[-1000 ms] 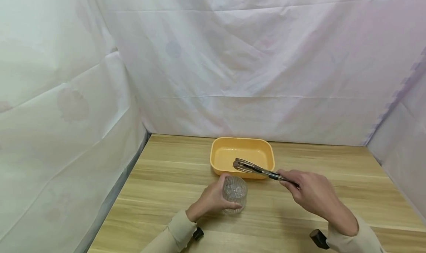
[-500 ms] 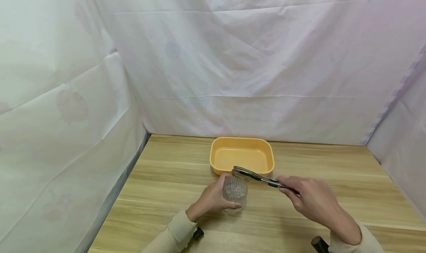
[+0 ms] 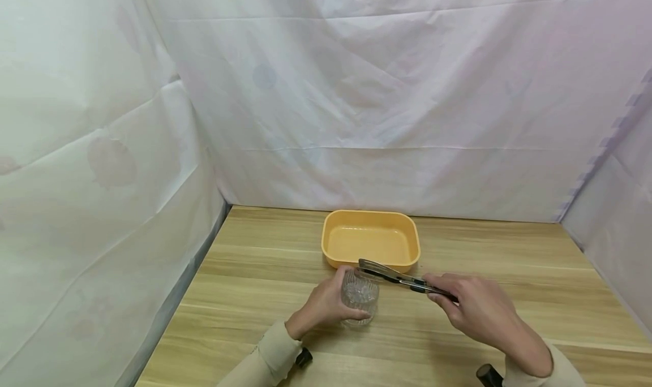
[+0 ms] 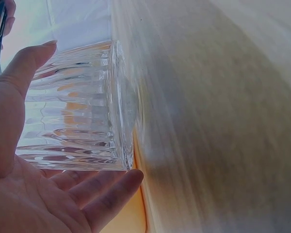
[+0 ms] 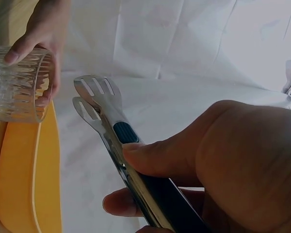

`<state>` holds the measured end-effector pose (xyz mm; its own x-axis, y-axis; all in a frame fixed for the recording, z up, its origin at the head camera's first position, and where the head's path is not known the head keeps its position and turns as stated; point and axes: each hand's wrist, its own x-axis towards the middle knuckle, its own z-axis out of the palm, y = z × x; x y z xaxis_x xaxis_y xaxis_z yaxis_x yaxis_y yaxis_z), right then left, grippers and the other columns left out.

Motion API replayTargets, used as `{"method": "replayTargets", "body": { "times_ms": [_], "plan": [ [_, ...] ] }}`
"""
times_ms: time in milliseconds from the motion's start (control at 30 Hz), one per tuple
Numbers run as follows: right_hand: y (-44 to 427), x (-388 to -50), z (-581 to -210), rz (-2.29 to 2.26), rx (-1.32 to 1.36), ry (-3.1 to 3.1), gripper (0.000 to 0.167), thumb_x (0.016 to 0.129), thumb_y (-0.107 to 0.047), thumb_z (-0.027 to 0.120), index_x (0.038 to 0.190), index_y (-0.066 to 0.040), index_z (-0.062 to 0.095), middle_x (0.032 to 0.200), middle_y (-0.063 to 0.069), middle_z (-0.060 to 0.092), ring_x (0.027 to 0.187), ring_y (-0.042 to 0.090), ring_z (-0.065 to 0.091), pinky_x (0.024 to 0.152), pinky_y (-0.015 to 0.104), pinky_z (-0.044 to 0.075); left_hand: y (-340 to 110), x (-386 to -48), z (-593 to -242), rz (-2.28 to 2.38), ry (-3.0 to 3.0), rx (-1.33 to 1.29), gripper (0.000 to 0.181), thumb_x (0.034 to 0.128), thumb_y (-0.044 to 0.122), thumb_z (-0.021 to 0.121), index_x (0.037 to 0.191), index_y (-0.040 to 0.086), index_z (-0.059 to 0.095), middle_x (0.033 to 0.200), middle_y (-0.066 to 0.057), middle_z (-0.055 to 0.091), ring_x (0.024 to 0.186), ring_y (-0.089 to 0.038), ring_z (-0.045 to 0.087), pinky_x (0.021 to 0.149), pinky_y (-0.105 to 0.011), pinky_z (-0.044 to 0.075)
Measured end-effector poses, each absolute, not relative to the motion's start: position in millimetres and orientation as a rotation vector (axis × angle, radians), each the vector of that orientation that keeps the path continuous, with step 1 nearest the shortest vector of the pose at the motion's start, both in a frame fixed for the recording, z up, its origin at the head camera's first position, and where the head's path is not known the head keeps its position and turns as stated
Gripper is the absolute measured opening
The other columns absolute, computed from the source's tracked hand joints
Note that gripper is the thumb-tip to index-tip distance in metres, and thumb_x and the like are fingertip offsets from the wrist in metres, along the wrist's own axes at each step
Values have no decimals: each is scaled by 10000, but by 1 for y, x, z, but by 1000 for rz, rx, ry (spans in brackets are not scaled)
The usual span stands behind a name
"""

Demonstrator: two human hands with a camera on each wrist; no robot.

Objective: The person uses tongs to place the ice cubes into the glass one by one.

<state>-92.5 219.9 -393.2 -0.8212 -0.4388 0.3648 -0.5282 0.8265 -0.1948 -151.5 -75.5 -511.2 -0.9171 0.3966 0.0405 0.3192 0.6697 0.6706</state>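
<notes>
A clear ribbed drinking glass [image 3: 359,296] stands upright on the wooden table. My left hand [image 3: 326,299] grips it from the left, thumb on the near side and fingers round the far side, which the left wrist view also shows. My right hand [image 3: 474,308] holds metal tongs [image 5: 104,109] with dark grips, thumb on top and fingers beneath. The slotted tong heads are close together, over the far rim of the glass in the head view. In the right wrist view they are apart from the glass [image 5: 19,85]. Whether anything lies between the heads I cannot tell.
Just behind the glass is a shallow yellow rectangular tray [image 3: 370,241], near the table's back edge. White cloth [image 3: 397,93] hangs behind the table [image 3: 265,257] and along both sides. A dark piece of the wrist gear [image 3: 489,374] shows beside the right sleeve.
The tongs have come down and toward me, from over the yellow tray to the glass's far rim. Their heads have turned more edge-on. The left hand and glass have stayed put.
</notes>
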Motion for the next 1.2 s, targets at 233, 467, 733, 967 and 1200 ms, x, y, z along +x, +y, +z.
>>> {"method": "replayTargets", "body": {
  "times_ms": [233,467,733,967,1200],
  "plan": [
    [221,-92,-392,424,709,-2734,285,835,-245,788,1115,-272,739,783,-235,577,534,-74,317,471,182,277,-76,-151,-511,1091,2764,602,969,610,547,904,1375,225,405,1155,-58,642,1002,-205,635,805,-370,534],
    [223,-93,-391,457,662,-2755,330,830,-247,795,1152,-254,719,800,-208,586,533,-62,330,468,192,288,-76,-151,-512,1097,2770,626,980,598,537,915,1369,214,402,1175,-66,633,1026,-213,634,811,-372,539],
    [228,-98,-390,539,581,-2796,410,854,-240,782,1238,-144,675,921,-75,695,582,-67,442,470,203,333,-76,-149,-514,1081,2794,635,1002,598,551,911,1382,207,391,1175,-79,638,1038,-231,639,823,-383,543],
    [240,-108,-397,585,475,-2864,430,909,-231,727,1289,-63,612,864,-40,642,584,-2,440,484,237,348,-77,-145,-515,1134,2743,608,1042,604,563,903,1418,177,381,1238,-96,616,1093,-265,624,848,-421,544],
    [254,-122,-409,675,349,-2918,410,960,-180,650,1293,30,534,796,15,580,590,100,454,502,276,355,-77,-143,-514,1156,2729,639,1074,607,568,899,1442,152,369,1310,-64,567,1164,-269,584,898,-459,525]
  ]
}}
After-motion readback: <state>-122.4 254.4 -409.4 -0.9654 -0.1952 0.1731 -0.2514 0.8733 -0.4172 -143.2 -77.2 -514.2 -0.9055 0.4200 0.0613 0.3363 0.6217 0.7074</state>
